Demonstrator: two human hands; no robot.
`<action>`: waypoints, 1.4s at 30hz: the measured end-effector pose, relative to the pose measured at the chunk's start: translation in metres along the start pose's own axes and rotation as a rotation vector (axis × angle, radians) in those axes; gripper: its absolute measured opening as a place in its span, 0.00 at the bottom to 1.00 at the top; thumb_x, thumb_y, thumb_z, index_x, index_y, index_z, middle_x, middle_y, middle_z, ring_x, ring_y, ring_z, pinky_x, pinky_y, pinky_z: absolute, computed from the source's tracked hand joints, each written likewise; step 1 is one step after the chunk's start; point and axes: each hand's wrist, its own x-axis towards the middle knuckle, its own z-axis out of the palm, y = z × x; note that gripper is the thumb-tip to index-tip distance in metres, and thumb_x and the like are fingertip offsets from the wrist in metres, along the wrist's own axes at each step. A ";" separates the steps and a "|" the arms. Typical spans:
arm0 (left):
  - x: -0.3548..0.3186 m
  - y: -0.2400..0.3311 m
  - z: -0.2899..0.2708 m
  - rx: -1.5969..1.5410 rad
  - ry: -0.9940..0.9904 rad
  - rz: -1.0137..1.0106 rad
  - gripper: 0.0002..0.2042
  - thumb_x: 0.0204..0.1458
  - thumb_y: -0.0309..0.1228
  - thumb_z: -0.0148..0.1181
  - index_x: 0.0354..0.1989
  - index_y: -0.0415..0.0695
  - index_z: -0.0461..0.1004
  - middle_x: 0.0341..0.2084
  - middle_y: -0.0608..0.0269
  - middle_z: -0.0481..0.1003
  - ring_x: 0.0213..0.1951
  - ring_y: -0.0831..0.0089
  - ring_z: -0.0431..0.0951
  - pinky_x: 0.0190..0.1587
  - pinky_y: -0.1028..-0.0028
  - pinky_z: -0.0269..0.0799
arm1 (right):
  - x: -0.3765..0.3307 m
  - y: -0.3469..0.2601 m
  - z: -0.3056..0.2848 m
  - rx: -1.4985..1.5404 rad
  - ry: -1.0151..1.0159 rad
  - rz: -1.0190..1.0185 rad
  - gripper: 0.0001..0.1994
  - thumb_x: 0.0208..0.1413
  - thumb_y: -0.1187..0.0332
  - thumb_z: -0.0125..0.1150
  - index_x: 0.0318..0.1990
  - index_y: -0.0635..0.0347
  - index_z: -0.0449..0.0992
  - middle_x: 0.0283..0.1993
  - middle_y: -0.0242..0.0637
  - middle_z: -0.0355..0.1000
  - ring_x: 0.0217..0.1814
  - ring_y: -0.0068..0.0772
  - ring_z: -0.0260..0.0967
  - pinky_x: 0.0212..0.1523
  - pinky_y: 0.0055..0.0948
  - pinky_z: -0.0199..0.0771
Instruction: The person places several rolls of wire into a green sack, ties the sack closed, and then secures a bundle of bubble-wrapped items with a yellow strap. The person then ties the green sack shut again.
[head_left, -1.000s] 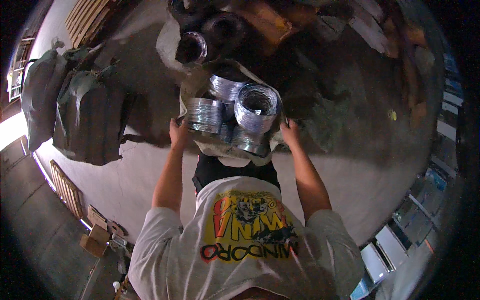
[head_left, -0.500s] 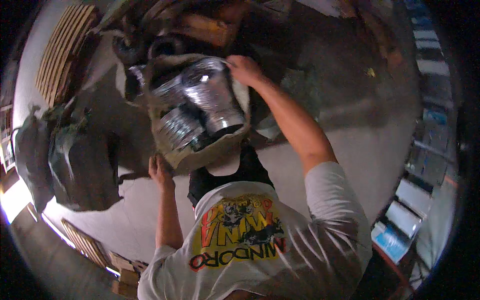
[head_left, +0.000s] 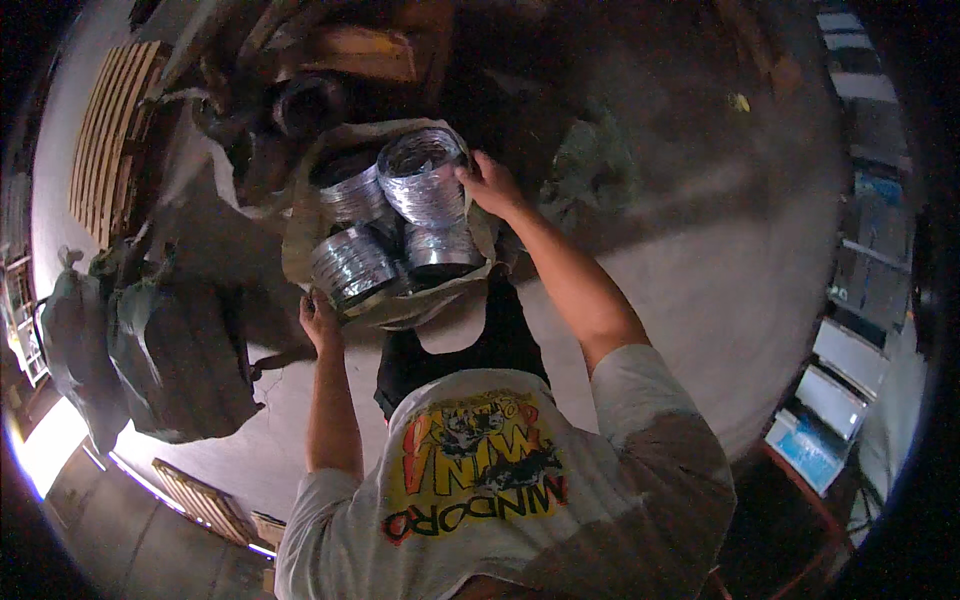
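A pale woven sack gapes in front of me. Inside it sit several shiny silver, ribbed, hollow cylinders, too blurred to name more exactly. The highest cylinder stands at the far right of the mouth, with another cylinder at the near left. My left hand is closed on the sack's near-left edge. At the right rim, my right hand grips the sack's edge, its fingertips close against the highest cylinder. The sack's lower part is hidden.
Filled dark sacks stand at left on the pale floor. A slatted wooden pallet is at far left. Beyond the sack lie a dark ring-shaped coil and a wooden box. White and blue boxes line the right.
The highest cylinder has tipped more upright, its round opening now showing. The cylinders sit further apart in the sack. My right hand has come slightly nearer along the rim; my left stays on the edge.
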 end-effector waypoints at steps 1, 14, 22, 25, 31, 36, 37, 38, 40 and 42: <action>-0.001 -0.003 0.001 0.057 0.007 0.138 0.17 0.59 0.39 0.56 0.47 0.37 0.71 0.37 0.62 0.73 0.38 0.71 0.69 0.41 0.71 0.66 | 0.001 0.016 -0.007 0.068 -0.016 -0.036 0.30 0.59 0.47 0.53 0.63 0.57 0.64 0.55 0.55 0.71 0.57 0.60 0.68 0.58 0.45 0.67; -0.127 0.010 0.002 0.258 0.494 0.042 0.27 0.60 0.53 0.49 0.59 0.45 0.62 0.48 0.62 0.67 0.47 0.71 0.65 0.50 0.66 0.60 | 0.108 0.355 -0.139 0.072 -0.092 0.433 0.35 0.53 0.45 0.61 0.63 0.55 0.63 0.59 0.44 0.63 0.51 0.48 0.70 0.53 0.40 0.71; -0.264 -0.059 0.010 0.232 0.211 -0.503 0.11 0.59 0.41 0.58 0.43 0.50 0.73 0.27 0.75 0.69 0.27 0.83 0.67 0.27 0.79 0.60 | -0.008 0.303 -0.091 -0.448 -0.428 -0.029 0.15 0.55 0.61 0.56 0.44 0.62 0.74 0.44 0.53 0.74 0.47 0.51 0.73 0.44 0.49 0.72; -0.275 -0.065 0.086 0.262 -0.062 -0.625 0.12 0.57 0.40 0.60 0.43 0.48 0.74 0.31 0.72 0.74 0.31 0.80 0.70 0.29 0.76 0.63 | -0.103 0.268 -0.102 -0.353 -0.484 0.265 0.14 0.53 0.64 0.56 0.44 0.56 0.78 0.44 0.47 0.76 0.44 0.57 0.74 0.42 0.54 0.75; -0.283 -0.010 0.335 0.298 -0.797 0.215 0.24 0.47 0.39 0.65 0.53 0.44 0.73 0.48 0.49 0.75 0.52 0.55 0.74 0.54 0.63 0.69 | -0.230 0.248 -0.126 -0.509 -0.462 -0.151 0.18 0.54 0.60 0.56 0.51 0.57 0.72 0.39 0.50 0.76 0.40 0.53 0.76 0.39 0.48 0.77; -0.337 -0.027 0.423 0.904 -0.675 0.239 0.31 0.41 0.34 0.67 0.59 0.44 0.69 0.52 0.41 0.70 0.60 0.43 0.64 0.52 0.48 0.69 | -0.286 0.261 -0.143 -0.692 -0.560 -0.178 0.18 0.54 0.58 0.57 0.48 0.57 0.76 0.43 0.47 0.76 0.42 0.53 0.75 0.42 0.46 0.78; -0.347 -0.040 0.427 0.880 -0.683 0.142 0.31 0.41 0.34 0.67 0.58 0.43 0.69 0.50 0.39 0.71 0.59 0.44 0.66 0.50 0.49 0.71 | -0.300 0.260 -0.144 -0.707 -0.674 -0.377 0.16 0.53 0.57 0.57 0.44 0.57 0.77 0.45 0.46 0.75 0.45 0.54 0.74 0.43 0.47 0.77; -0.357 -0.055 0.431 0.781 -0.687 0.055 0.31 0.40 0.34 0.68 0.58 0.43 0.69 0.48 0.39 0.72 0.57 0.45 0.69 0.48 0.51 0.73 | -0.321 0.262 -0.147 -0.743 -0.717 -0.577 0.15 0.53 0.57 0.57 0.41 0.58 0.78 0.47 0.46 0.75 0.48 0.54 0.73 0.45 0.48 0.76; -0.364 -0.080 0.432 0.760 -0.608 0.000 0.30 0.41 0.34 0.68 0.56 0.42 0.70 0.45 0.39 0.75 0.52 0.45 0.74 0.44 0.53 0.75 | -0.368 0.270 -0.148 -0.680 -0.630 -0.752 0.12 0.53 0.58 0.59 0.37 0.57 0.78 0.47 0.44 0.74 0.51 0.54 0.71 0.48 0.50 0.73; -0.366 -0.103 0.431 0.593 -0.504 -0.008 0.28 0.42 0.34 0.67 0.54 0.41 0.70 0.41 0.40 0.76 0.45 0.45 0.78 0.42 0.56 0.77 | -0.400 0.293 -0.144 -0.526 -0.743 -0.467 0.09 0.53 0.60 0.59 0.33 0.56 0.78 0.48 0.42 0.73 0.54 0.52 0.69 0.50 0.50 0.70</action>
